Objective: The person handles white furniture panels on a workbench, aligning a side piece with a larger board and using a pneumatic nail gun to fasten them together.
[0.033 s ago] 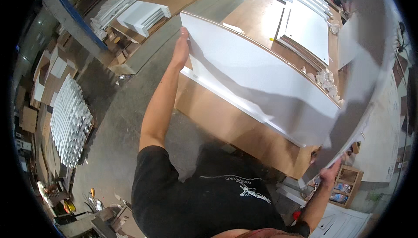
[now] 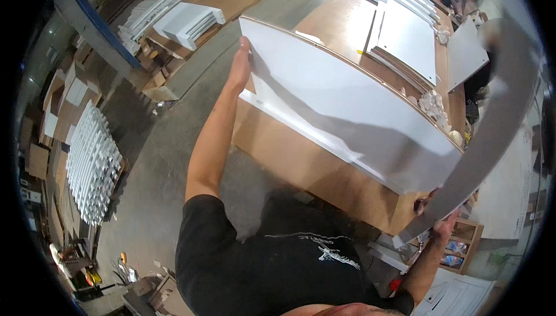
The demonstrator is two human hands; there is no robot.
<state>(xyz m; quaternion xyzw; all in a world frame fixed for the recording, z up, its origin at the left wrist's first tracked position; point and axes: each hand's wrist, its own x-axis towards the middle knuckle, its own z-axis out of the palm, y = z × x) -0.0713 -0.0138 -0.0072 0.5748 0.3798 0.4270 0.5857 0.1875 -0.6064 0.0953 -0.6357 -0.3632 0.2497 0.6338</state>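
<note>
Close at lower right, the right hand (image 2: pixel 445 227) grips a curving-looking grey panel (image 2: pixel 492 136) by its low edge; farther out, the left hand (image 2: pixel 240 68) clasps the end of a white panel (image 2: pixel 341 96), standing on edge along the brown surface (image 2: pixel 301 162), and beyond it lie stacked white boards (image 2: pixel 408 41).

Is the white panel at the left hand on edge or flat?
On edge: the white panel rises above the brown surface, its broad face toward the wearer.
</note>
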